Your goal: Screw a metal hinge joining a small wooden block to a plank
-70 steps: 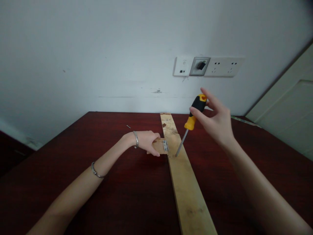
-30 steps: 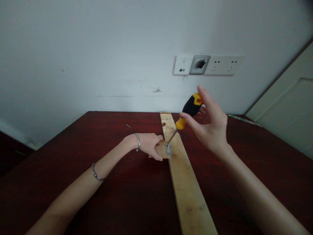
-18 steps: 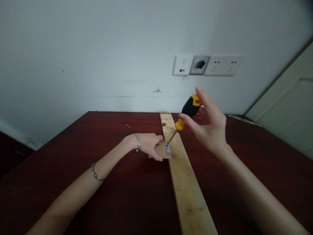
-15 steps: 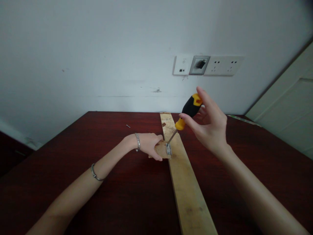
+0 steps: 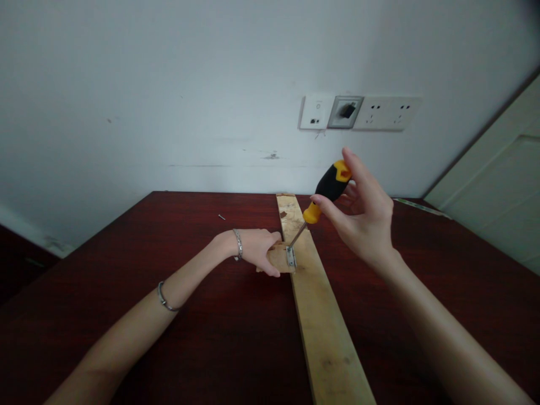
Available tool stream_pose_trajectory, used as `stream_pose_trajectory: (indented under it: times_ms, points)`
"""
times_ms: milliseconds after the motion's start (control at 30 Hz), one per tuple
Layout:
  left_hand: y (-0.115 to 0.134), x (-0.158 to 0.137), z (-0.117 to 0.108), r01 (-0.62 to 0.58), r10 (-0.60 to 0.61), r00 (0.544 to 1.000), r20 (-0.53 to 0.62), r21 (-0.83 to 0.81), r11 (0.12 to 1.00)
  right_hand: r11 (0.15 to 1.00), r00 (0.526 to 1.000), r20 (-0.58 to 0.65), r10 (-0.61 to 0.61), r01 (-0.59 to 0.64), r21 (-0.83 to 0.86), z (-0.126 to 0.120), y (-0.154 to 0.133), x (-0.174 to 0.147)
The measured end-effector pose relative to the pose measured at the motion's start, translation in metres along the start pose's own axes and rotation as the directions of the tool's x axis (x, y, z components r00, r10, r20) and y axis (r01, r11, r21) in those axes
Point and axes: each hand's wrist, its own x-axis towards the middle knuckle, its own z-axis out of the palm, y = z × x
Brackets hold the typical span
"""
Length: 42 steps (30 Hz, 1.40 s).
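My right hand [image 5: 363,216] grips a black and yellow screwdriver [image 5: 331,183] by its handle, tilted down to the left. Its tip meets the upper end of a small metal hinge plate [image 5: 291,257]. That plate lies at the right edge of a short wooden block [image 5: 278,260], against a long wooden plank [image 5: 324,309]. Wrapped round the block from the left is my left hand [image 5: 257,250], thumb on the near side. Its other fingertips are partly hidden behind the block. Whether a screw sits under the screwdriver tip is too small to tell.
A single loose screw [image 5: 221,217] lies on the dark red table [image 5: 189,337], left of the plank's far end. A thin strip [image 5: 422,207] rests near the back right edge. Wall sockets [image 5: 354,112] sit above the table, and a pale door panel [image 5: 498,169] stands at the right.
Almost nothing differs. The right hand and the screwdriver handle have shifted very slightly to the right, while the tip stays on the metal plate. The left hand keeps its hold.
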Motion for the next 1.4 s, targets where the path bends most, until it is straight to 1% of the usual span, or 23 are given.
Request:
stream_pose_trajectory:
  times_ms: [133, 233, 433, 533, 767, 1133, 1400]
  points:
    - [-0.0004, 0.0003, 0.0003, -0.005, 0.005, 1.000, 0.006, 0.003, 1.000, 0.999, 0.999, 0.033, 0.027, -0.028, 0.028, 0.0000, 0.0000, -0.0013]
    - [-0.0002, 0.0001, 0.0003, -0.007, 0.007, 1.000, 0.001, 0.008, 1.000, 0.999, 0.999, 0.046, 0.024, -0.026, 0.041, 0.0000, 0.0009, -0.0018]
    - [-0.0027, 0.0021, 0.0032, -0.007, 0.007, 1.000, 0.002, 0.011, 1.000, 0.995, 0.999, -0.005, -0.050, 0.050, 0.088, 0.0030, 0.0070, -0.0022]
    - [-0.0050, 0.0037, 0.0051, -0.002, 0.002, 1.000, 0.013, 0.034, 0.999, 0.994, 0.998, -0.025, -0.049, 0.051, 0.101, 0.0029, 0.0089, -0.0018]
    - [-0.0048, 0.0027, 0.0043, -0.013, 0.014, 1.000, -0.011, 0.046, 0.999, 0.991, 0.998, 0.011, -0.059, 0.057, 0.120, 0.0013, 0.0088, -0.0002]
    - [-0.0005, 0.0009, 0.0003, -0.004, 0.004, 1.000, -0.003, 0.030, 1.000, 0.992, 0.996, 0.018, -0.088, 0.085, 0.093, 0.0021, 0.0056, 0.0007]
    - [-0.0018, 0.0017, 0.0013, -0.016, 0.016, 1.000, -0.003, 0.032, 0.999, 0.992, 0.996, 0.024, -0.080, 0.077, 0.104, 0.0035, 0.0058, -0.0004]
